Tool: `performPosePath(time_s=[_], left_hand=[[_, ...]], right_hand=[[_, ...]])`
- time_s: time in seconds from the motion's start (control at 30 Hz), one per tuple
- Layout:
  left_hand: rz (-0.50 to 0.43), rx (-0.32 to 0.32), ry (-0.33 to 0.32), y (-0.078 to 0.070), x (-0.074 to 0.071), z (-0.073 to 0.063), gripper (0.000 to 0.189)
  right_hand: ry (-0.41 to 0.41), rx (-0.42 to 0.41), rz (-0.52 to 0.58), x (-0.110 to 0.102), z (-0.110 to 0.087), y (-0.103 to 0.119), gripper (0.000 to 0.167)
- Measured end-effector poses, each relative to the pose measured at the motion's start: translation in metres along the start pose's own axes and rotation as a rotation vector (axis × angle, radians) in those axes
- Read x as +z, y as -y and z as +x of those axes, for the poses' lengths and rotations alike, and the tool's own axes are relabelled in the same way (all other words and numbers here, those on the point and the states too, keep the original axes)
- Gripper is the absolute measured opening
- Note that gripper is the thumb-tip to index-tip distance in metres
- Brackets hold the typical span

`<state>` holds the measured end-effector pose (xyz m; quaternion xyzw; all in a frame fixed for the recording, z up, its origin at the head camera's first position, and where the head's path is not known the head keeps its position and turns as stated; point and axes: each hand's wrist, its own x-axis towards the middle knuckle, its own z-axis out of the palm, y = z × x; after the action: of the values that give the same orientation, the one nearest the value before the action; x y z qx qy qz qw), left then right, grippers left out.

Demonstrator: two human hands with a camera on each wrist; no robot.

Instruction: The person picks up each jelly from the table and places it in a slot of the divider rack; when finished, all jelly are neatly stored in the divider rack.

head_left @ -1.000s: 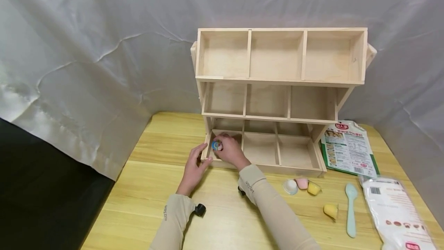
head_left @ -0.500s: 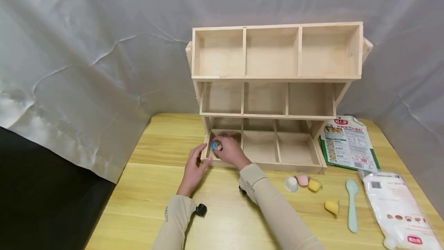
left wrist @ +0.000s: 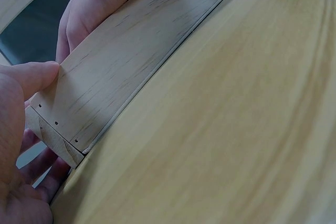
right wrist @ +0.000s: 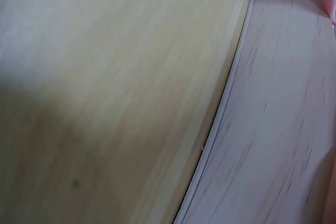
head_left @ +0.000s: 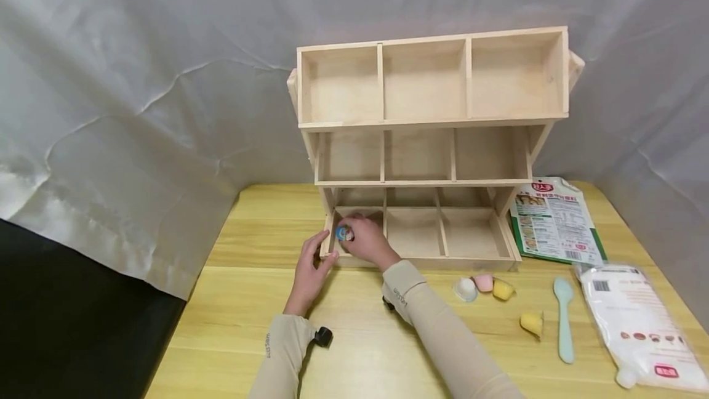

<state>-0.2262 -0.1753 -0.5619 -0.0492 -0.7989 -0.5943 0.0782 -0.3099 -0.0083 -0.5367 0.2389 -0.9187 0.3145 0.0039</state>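
A pale three-tier wooden rack (head_left: 426,263) stands on the table, each tier divided into three compartments. My right hand (head_left: 368,240) reaches into the bottom-left compartment and pinches a small jelly cup with a blue printed lid (head_left: 341,233); the fingers cover much of it. At that tier's front left corner, my left hand (head_left: 309,273) grips the wood. The left wrist view shows its thumb (left wrist: 39,75) on the front board (left wrist: 126,56) and its other fingers round the side. In the right wrist view, the same board (right wrist: 268,108) runs along the tabletop.
Right of the arms lie white (head_left: 466,289), pink (head_left: 483,282) and yellow (head_left: 503,290) jelly cups, plus another yellow one (head_left: 532,324). Beyond are a mint spoon (head_left: 564,319), a white plastic pack (head_left: 637,331) and a green-and-white food pouch (head_left: 556,223). Grey fabric (head_left: 221,66) hangs behind.
The head view has shifted and tilted slightly, so the rack's upper tiers appear farther left. Both hands keep nearly the same place and hold, with the jelly cup still in the bottom-left compartment.
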Motion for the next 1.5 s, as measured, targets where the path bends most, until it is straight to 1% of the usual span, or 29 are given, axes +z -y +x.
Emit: performPosePath(time_s=[0.07,0.27,0.53,0.77,1.07,1.3,1.5], left_hand=[[-0.008,-0.009,0.002,-0.010,0.000,-0.003,0.057],[0.001,0.000,-0.004,-0.011,0.000,-0.004,0.057],[0.017,0.014,0.014,-0.018,-0.003,-0.003,0.056],[0.029,0.020,0.001,-0.018,-0.002,-0.002,0.055],[0.019,0.009,0.011,-0.017,-0.004,-0.002,0.055],[0.022,0.008,0.018,-0.018,-0.005,-0.003,0.056],[0.021,0.019,0.002,-0.016,-0.004,-0.003,0.056]], right_hand=[[-0.001,-0.004,-0.001,0.000,-0.001,0.000,0.039],[0.004,0.003,0.003,0.000,-0.001,0.001,0.040],[0.021,0.041,0.019,-0.001,0.001,0.001,0.041],[0.027,0.040,0.027,0.000,0.004,0.000,0.045],[0.040,0.037,0.039,0.001,0.005,-0.001,0.053],[0.044,0.037,0.026,0.002,0.006,-0.001,0.055],[0.046,0.040,0.019,0.002,0.006,-0.001,0.056]])
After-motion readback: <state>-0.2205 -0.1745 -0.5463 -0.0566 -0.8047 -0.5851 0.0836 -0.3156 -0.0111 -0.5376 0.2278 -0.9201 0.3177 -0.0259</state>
